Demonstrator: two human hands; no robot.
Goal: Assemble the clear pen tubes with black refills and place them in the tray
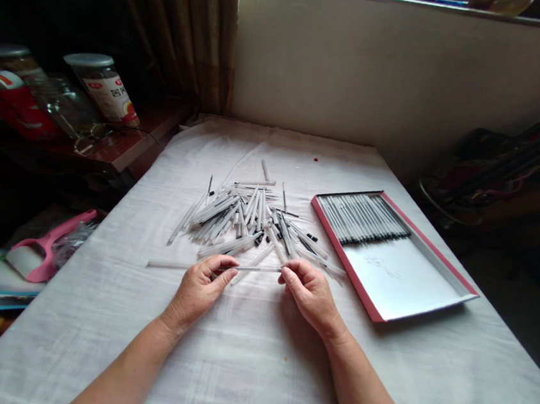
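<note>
My left hand is closed around a translucent pen barrel, which sticks out to the left of the fingers. Between the hands runs a thin pen refill, in line with the barrel. Its right end is pinched by the thumb and fingers of my right hand. Whether the refill's left end is inside the barrel is hidden by my left fingers. Just beyond both hands lies a loose heap of clear pen barrels, dark refills and small black caps.
To the right, a shallow pink-edged box holds a row of black-tipped pens in its far part. A white cloth covers the table. Jars and glasses stand on a side shelf; pink-handled scissors lie lower left.
</note>
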